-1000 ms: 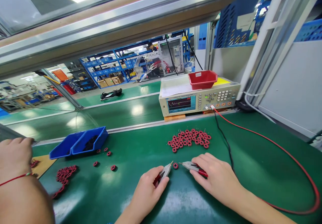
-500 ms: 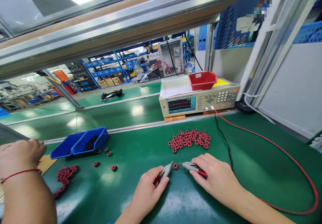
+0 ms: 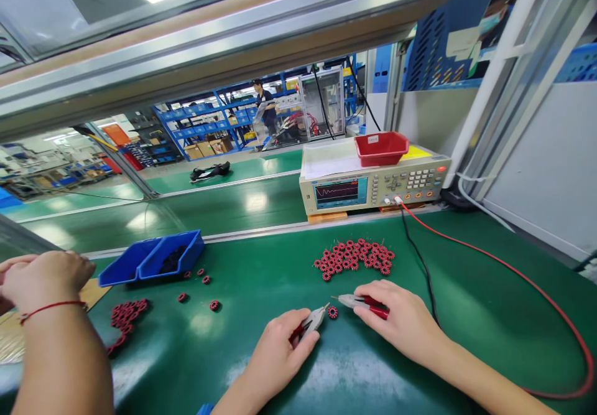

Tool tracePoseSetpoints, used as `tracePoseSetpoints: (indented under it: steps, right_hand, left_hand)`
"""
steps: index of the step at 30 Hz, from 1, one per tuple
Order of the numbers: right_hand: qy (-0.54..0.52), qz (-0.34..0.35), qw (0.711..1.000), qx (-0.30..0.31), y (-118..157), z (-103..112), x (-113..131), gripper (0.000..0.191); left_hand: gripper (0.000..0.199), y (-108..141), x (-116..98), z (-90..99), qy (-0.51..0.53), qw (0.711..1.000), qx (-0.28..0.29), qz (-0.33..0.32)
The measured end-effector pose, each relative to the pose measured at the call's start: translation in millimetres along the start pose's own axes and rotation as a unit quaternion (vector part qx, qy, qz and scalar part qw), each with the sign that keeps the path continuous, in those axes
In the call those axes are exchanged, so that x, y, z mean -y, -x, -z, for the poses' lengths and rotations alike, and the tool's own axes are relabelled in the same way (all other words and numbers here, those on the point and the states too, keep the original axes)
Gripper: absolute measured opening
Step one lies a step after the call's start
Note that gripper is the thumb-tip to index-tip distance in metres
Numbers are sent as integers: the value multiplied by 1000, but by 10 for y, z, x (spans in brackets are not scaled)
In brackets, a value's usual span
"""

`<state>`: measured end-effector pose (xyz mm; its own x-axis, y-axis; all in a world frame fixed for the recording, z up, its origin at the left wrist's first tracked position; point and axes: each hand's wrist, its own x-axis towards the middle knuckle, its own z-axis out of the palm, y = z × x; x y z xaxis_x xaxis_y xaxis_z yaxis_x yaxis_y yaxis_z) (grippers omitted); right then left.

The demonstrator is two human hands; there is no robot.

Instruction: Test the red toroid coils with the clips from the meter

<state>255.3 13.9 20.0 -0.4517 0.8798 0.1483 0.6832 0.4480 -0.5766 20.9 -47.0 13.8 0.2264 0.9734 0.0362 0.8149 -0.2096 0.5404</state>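
Note:
My left hand (image 3: pixel 282 346) is wrapped round a test clip (image 3: pixel 314 320) with a grey nose and red grip. A second clip (image 3: pixel 357 301) is held in my right hand (image 3: pixel 401 315), its tip pointing left. Between the two clip tips a small red-and-black wound ring (image 3: pixel 333 312) lies on the green mat (image 3: pixel 261 259). Behind it is a cluster of similar rings (image 3: pixel 354 257). The tester (image 3: pixel 373 181) at the back shows a curve on its screen, with small red text at the screen's upper right.
Another person's arm (image 3: pixel 60 340) with a red cord reaches in at the left, near more rings (image 3: pixel 125 318) and blue bins (image 3: pixel 170 256). A red tray (image 3: pixel 381 148) sits on the tester. Red (image 3: pixel 504 259) and black (image 3: pixel 422 265) cables cross the right side.
The right clip's tip has moved up and back from the ring. The screen text has turned from green to red. The other person's hand at the left has shifted, and the view has moved slightly.

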Motion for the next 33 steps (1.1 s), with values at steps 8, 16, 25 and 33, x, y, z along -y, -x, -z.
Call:
tracePoseSetpoints:
  steps: [8,16,25,33]
  right_hand:
    - [7,-2,1000,11,4,-9,11,16]
    - [10,-7,1000,7,-12,-12,18,16]
    - [4,-5,1000,-1,-8,-25,-13,18]
    - [-1,-14,1000,5,-48,66,-123,18]
  left_hand:
    - [16,-11,-17,1,2,1000,-2,0]
    - [16,-3,8,-15,9,1000,-10,5]
    - [15,-17,-3,-8,8,1000,-16,2]
    - [17,-1,8,-4,7,1000,-22,-2]
